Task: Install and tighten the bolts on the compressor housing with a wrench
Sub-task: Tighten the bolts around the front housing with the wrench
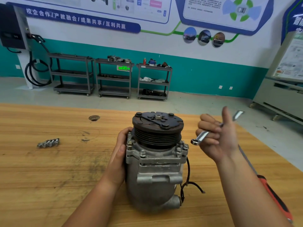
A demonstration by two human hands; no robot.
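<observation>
Bright, even indoor light falls from overhead; the compressor (154, 177) casts only a soft shadow on the desk (49, 177). At 3 o'clock the right hand (218, 136) and the glinting wrench (201, 136) are motion-blurred. Wide-angle distortion curves the wall (196, 76) towards the edges, and the posters (221, 12) at 12 o'clock look soft.

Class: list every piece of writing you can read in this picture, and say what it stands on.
"校企合作/产教融合/成果共享/互利共赢": blue banner.
Blurred: green sign behind the carts.
Too small: posters, right board.
Cut off: blue panel, top right.
No lettering visible on the compressor or wrench.
</observation>
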